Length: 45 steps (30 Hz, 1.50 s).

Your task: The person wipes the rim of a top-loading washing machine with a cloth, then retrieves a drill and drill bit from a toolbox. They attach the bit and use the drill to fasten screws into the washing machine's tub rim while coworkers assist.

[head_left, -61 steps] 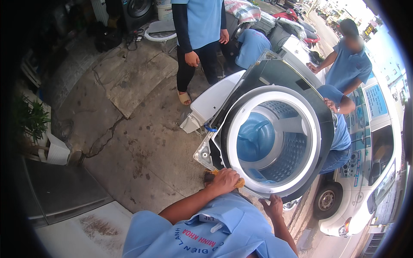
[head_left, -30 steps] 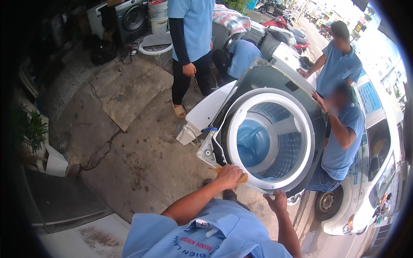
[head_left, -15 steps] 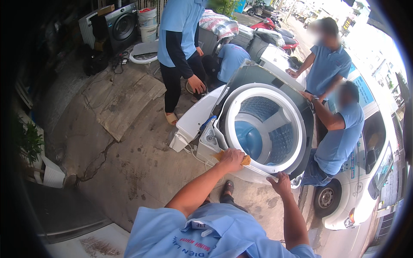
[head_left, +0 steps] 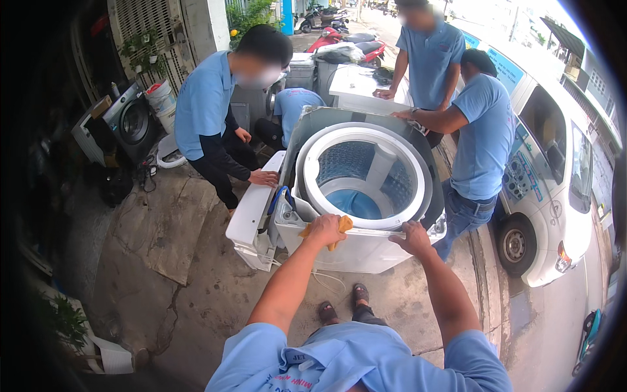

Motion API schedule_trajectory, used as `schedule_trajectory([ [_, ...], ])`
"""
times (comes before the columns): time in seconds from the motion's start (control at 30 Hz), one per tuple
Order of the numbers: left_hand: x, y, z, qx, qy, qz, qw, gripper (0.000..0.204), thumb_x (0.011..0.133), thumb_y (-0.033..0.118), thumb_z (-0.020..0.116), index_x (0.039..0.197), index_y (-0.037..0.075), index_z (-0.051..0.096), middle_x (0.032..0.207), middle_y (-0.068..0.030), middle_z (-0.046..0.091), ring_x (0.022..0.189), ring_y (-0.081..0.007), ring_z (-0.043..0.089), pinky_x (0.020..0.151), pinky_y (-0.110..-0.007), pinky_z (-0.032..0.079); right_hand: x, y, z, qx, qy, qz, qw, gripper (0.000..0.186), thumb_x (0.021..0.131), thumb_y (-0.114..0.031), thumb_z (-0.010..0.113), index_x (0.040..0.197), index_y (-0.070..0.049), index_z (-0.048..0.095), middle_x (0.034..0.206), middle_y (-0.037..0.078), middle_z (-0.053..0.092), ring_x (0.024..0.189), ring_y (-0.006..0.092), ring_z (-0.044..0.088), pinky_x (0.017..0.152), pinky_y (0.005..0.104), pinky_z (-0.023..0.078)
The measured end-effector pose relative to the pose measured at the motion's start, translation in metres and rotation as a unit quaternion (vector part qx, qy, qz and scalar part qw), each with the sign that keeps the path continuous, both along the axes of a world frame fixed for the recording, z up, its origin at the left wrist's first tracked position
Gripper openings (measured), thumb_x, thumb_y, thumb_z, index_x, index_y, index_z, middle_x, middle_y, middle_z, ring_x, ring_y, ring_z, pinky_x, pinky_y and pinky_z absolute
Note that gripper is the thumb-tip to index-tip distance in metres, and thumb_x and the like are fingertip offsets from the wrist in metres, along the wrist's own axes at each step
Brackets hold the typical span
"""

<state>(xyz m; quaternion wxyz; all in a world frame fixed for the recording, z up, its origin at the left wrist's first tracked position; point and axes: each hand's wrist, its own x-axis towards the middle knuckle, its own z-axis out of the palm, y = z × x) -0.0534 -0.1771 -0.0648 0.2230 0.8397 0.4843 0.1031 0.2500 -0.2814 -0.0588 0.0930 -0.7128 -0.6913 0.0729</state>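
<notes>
Before me stands a top-loading washing machine (head_left: 346, 258) with its top off, its perforated drum and blue drum bottom (head_left: 353, 204) exposed inside a white ring. At the front edge my left hand (head_left: 324, 230) is closed on an orange cloth (head_left: 344, 225), pressed against the machine's rim. Further right along that edge my right hand (head_left: 415, 239) grips the rim, fingers over the top and thumb to the left. A white top panel (head_left: 251, 219) stands against the machine's left side, and a co-worker's hand (head_left: 264, 178) rests on it.
A person (head_left: 215, 104) leans in from the left, another (head_left: 297, 111) crouches behind, and two stand at the right. A white van (head_left: 545, 242) is parked beyond them. A white appliance (head_left: 362, 88) stands behind the machine. A pale hose (head_left: 326, 281) trails at its foot.
My view has turned, and the machine now appears more level. The co-worker at left has bent down and put a hand on the white panel. Both my hands stay at the rim.
</notes>
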Motion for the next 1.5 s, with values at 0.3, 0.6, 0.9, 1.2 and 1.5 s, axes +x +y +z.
schedule_trajectory([
  [0.3,0.006,0.012,-0.015,0.006,0.02,0.01,1.0,0.058,0.067,0.045,0.083,0.105,0.004,0.07,0.103,-0.0185,0.072,0.1,-0.0344,0.069,0.089,-0.044,0.054,0.003,0.007,-0.013,0.026,-0.017,-0.015,0.999,0.064,0.081,-0.056,0.072,0.108,0.002,0.066,0.111,0.02,0.064,0.112,0.0354,0.058,0.096,0.045,0.049],
  [0.6,0.006,0.01,-0.022,0.033,-0.01,-0.01,0.999,0.059,0.071,0.045,0.082,0.111,0.003,0.068,0.108,-0.0171,0.07,0.106,-0.0341,0.066,0.095,-0.044,0.05,0.008,0.004,-0.028,0.07,-0.016,-0.01,0.997,0.061,0.08,-0.056,0.073,0.107,-0.001,0.066,0.107,0.016,0.064,0.106,0.0334,0.058,0.091,0.0464,0.048],
  [0.9,0.0,0.007,-0.042,0.14,-0.044,-0.058,0.987,0.046,0.076,0.044,0.08,0.101,0.008,0.065,0.096,-0.01,0.064,0.102,-0.0296,0.061,0.095,-0.045,0.04,0.01,0.002,-0.032,0.087,-0.001,-0.006,0.996,0.053,0.078,-0.051,0.077,0.099,-0.004,0.065,0.1,0.014,0.064,0.1,0.0342,0.059,0.086,0.0468,0.046],
  [1.2,-0.003,0.011,-0.041,0.144,-0.059,-0.068,0.985,0.052,0.075,0.048,0.08,0.106,0.008,0.066,0.096,-0.0096,0.065,0.101,-0.03,0.061,0.092,-0.044,0.04,0.008,0.011,-0.025,0.05,0.004,-0.021,0.999,0.06,0.079,-0.057,0.073,0.108,-0.004,0.066,0.107,0.014,0.066,0.106,0.0324,0.059,0.089,0.0463,0.047],
  [1.5,0.004,-0.001,-0.048,0.176,-0.064,-0.023,0.982,0.052,0.075,0.049,0.08,0.106,0.009,0.067,0.095,-0.0067,0.063,0.1,-0.0277,0.06,0.09,-0.044,0.038,0.013,0.002,-0.033,0.078,-0.012,-0.021,0.997,0.059,0.08,-0.056,0.073,0.106,-0.004,0.065,0.103,0.014,0.064,0.105,0.0324,0.059,0.088,0.0456,0.046],
])
